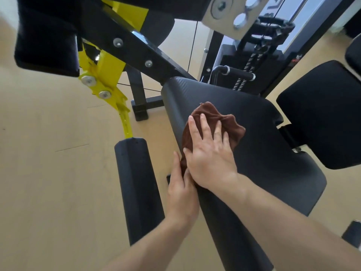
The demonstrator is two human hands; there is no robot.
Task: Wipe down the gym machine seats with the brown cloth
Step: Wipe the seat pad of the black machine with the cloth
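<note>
A black padded gym machine seat (259, 137) fills the middle of the head view. The brown cloth (220, 118) lies crumpled on the seat's left part. My right hand (209, 151) lies flat on the cloth with its fingers spread, pressing it against the pad. My left hand (181, 190) is at the seat's left edge, and its fingers pinch the cloth's lower corner, which hangs over that edge.
A black foam roller pad (136, 184) on a yellow bracket (105, 75) stands left of the seat. A second black pad (322, 114) is on the right. Behind are the black frame (136, 47), a chain and handle bar (240, 72). The tan floor (48, 153) spreads left.
</note>
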